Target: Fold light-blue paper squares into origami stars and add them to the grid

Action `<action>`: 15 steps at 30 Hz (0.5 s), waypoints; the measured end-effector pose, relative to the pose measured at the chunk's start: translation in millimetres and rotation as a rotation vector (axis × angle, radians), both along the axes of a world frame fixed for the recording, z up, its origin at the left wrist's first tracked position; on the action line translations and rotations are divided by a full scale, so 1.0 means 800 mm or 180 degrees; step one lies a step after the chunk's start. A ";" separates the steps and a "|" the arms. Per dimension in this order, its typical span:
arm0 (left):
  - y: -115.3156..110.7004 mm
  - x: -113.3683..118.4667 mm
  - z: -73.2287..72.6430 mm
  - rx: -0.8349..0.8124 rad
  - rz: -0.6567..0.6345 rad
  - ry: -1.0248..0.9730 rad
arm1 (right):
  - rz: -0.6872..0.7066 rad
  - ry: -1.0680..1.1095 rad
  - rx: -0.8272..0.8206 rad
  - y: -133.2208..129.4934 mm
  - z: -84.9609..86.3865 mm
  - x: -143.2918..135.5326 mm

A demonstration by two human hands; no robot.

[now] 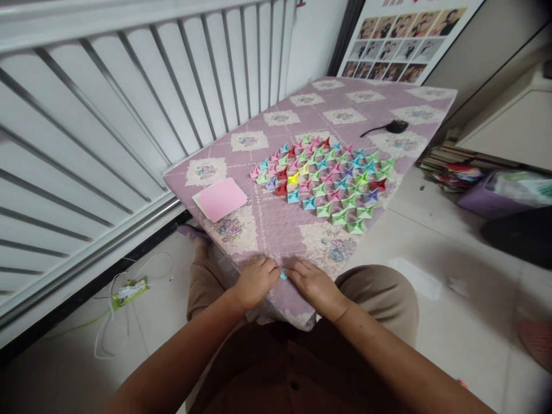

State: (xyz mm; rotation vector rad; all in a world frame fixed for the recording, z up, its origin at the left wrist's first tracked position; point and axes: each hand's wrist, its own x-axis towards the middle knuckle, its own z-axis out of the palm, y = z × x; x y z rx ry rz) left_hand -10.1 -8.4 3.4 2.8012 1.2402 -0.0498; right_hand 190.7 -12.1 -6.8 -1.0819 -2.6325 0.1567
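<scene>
At the near corner of the table, a small light blue piece of paper [283, 274] shows between my two hands. My left hand [257, 282] has its fingers bent together at the paper's left side. From the right, the fingers of my right hand [314, 286] press on the same piece, and most of it is hidden beneath them. Beyond my hands stand rows of small folded paper pieces [319, 189] in green, blue, pink, red, yellow and purple. A stack of pink paper sheets [221, 199] lies to the left, near the table's edge.
A floral purple cloth [276, 230] covers the table. Further back lies a black object with a thin tail [397, 126]. White slatted railing [172, 86] runs along the left side. On the floor at left is a power strip [130, 292] with cables; a purple container [487, 195] stands at right.
</scene>
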 end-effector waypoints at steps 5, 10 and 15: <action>-0.010 -0.004 0.004 0.0103 -0.0085 0.0028 | -0.0099 0.0041 0.0012 -0.008 -0.004 0.001; -0.016 -0.007 0.004 0.0129 -0.0174 0.0096 | -0.0179 0.0189 0.0042 -0.019 -0.007 0.007; -0.019 -0.005 0.003 0.0216 -0.0109 0.0149 | -0.0344 0.0187 0.0138 -0.028 -0.013 0.009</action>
